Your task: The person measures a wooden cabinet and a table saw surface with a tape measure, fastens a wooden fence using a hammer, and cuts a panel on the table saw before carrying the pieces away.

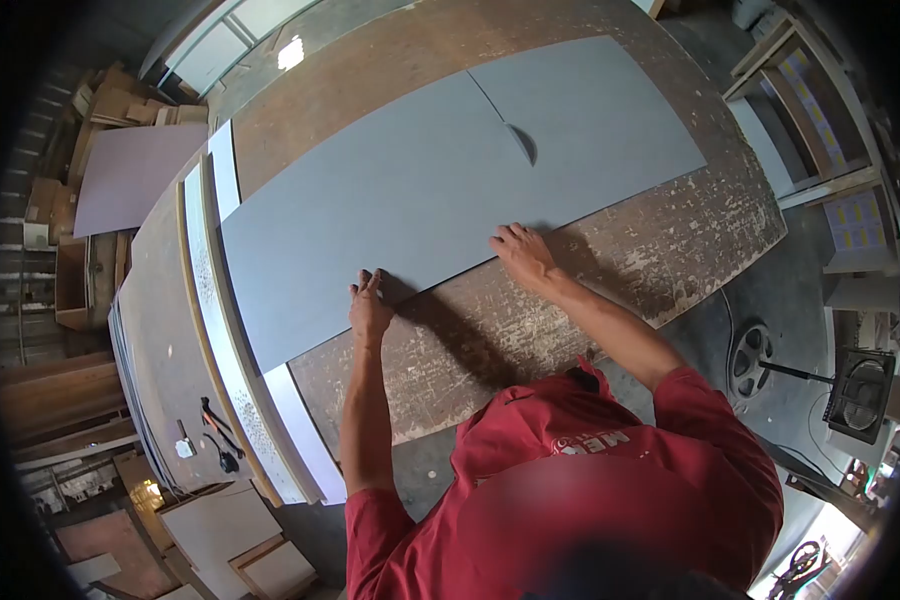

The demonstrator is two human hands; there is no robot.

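Note:
A large grey panel (390,180) lies flat across the worn wooden table, reaching the white strips on its left end. A thin dark seam runs in from its far edge to a dark half-moon cutout (521,145). At the panel's near edge, my left hand (371,308) has its fingertips on the top face, closed over the rim. Further right, my right hand (522,255) curls its fingers over the same edge. The undersides of both hands are hidden.
Scuffed brown tabletop (610,250) shows along the near side. White-faced boards (232,340) cross the left end. Beyond them lie pliers (220,425) and small tools. Stacked boards (135,180) stand at left. A pedestal fan (860,395) and an open wooden cabinet frame (810,110) are at right.

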